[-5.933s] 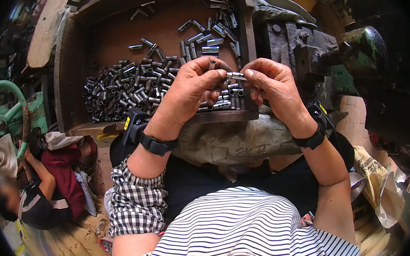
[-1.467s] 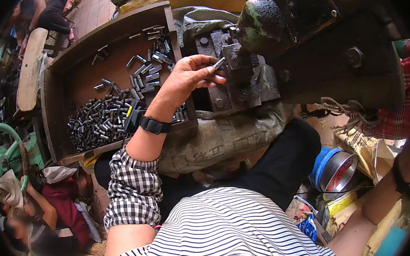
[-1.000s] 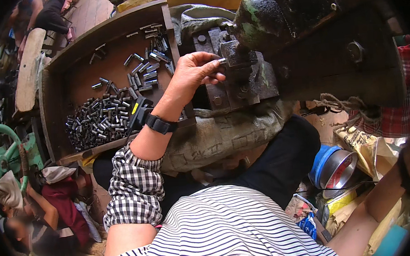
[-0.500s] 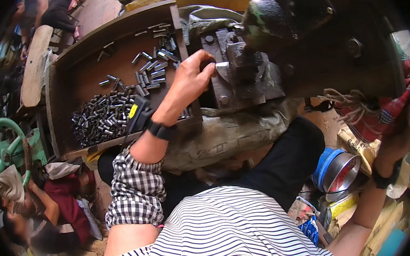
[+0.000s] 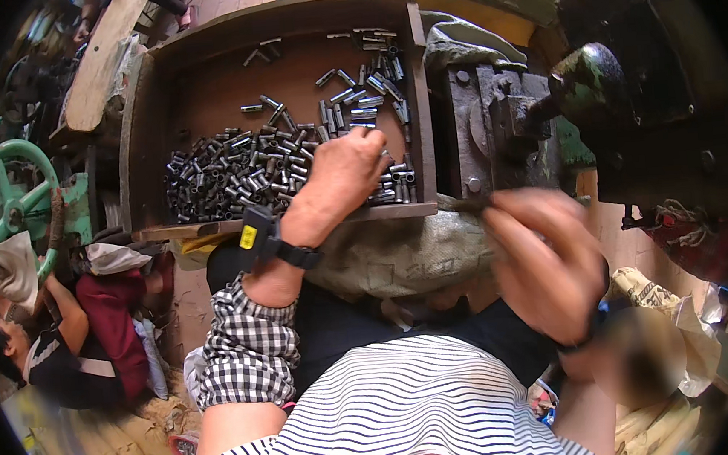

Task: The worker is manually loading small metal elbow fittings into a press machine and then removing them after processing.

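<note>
My left hand [image 5: 339, 176] is over the right part of a wooden tray [image 5: 268, 12], its fingers closed and pointing down among short shiny metal tubes [image 5: 365, 112]. What its fingertips hold, if anything, is hidden. A dense heap of similar tubes [image 5: 236, 173] fills the tray's lower left. My right hand [image 5: 546, 260], smeared by motion, is in front of a dark, greasy machine fixture [image 5: 514, 121] with bolts on its base. A dark patch shows at its fingertips, too blurred to name.
A heavy dark machine [image 5: 644, 86] rises on the right, its rounded arm reaching toward the fixture. A dusty sack [image 5: 400, 246] lies under the tray's near edge. On the left are a green handwheel [image 5: 9, 191], a wooden plank [image 5: 103, 64] and another person [image 5: 60, 337].
My left hand has moved from the fixture back into the tray. The right hand has come up from the far right toward the fixture. The view has shifted right.
</note>
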`<state>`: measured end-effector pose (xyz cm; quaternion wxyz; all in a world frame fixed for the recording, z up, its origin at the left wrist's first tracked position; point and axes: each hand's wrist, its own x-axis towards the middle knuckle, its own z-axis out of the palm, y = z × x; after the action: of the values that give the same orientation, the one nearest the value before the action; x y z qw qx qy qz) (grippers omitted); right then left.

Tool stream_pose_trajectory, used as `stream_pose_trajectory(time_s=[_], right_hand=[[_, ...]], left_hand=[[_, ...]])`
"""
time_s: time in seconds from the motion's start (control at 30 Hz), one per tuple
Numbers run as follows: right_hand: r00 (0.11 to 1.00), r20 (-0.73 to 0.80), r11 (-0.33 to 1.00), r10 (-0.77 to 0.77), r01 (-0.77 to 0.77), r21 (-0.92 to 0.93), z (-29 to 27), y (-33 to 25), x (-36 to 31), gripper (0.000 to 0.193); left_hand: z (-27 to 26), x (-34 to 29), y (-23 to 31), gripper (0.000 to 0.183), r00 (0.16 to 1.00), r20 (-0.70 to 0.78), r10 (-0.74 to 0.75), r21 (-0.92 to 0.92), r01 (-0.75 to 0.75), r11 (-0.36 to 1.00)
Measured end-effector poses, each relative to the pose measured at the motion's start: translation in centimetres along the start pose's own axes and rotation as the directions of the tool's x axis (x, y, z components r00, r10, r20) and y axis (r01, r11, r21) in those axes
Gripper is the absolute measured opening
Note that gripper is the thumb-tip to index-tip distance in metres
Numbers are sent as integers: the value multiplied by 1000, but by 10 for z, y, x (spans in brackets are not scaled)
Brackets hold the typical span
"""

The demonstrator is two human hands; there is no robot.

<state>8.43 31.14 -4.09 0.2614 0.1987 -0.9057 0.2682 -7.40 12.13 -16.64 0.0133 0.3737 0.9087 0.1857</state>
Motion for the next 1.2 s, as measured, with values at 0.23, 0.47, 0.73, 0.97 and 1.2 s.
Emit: stream_pose_trajectory(time_s=[0.23, 0.47, 0.73, 0.97, 1.2], right_hand=[[963, 224, 756, 153, 32, -654, 166, 101, 61, 18], [919, 349, 738, 185, 105, -667, 185, 103, 62, 21], [961, 275, 908, 4, 111, -404, 186, 117, 48, 7], [934, 122, 856, 337, -358, 373, 155, 105, 28, 18], [788, 341, 182, 513, -488, 854, 146, 101, 3, 11]], left_hand=[[22, 10, -4, 18, 994, 97, 51, 22, -53, 998], [25, 4, -19, 17, 989, 127, 71, -51, -65, 997], [13, 5, -18, 17, 986, 164, -31, -20, 35, 999], [11, 6, -19, 16, 991, 39, -131, -385, 136, 913], [1, 6, -9, 26, 907, 416, -68, -901, 421, 101]])
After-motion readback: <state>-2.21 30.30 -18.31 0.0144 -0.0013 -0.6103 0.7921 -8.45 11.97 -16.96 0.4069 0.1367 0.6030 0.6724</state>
